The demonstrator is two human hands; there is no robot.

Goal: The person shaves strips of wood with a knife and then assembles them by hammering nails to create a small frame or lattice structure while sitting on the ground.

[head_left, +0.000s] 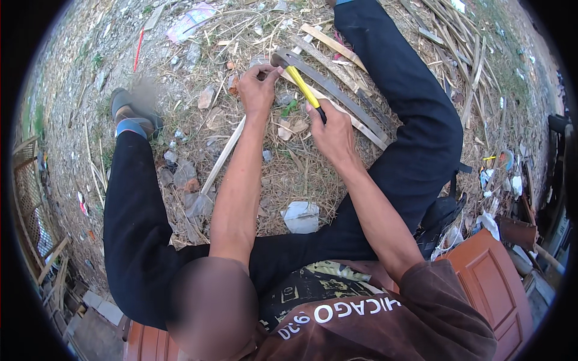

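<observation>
My right hand is wrapped round the black grip of what looks like a hammer with a yellow handle. Its far end meets a dark, rounded metal part, and I cannot tell for sure where one stops and the other begins. To the left, my left hand has thumb and fingertips pinched together near that end; anything between them is too small to make out. Under the tool a long grey strip slants down to the right, with a pale wooden strip alongside it.
My legs are spread on either side of the littered ground. Further wooden strips lie beyond my hands, and a heap of slats is at the far right. A white block sits between my thighs. Reddish-brown panelled wood is beneath me.
</observation>
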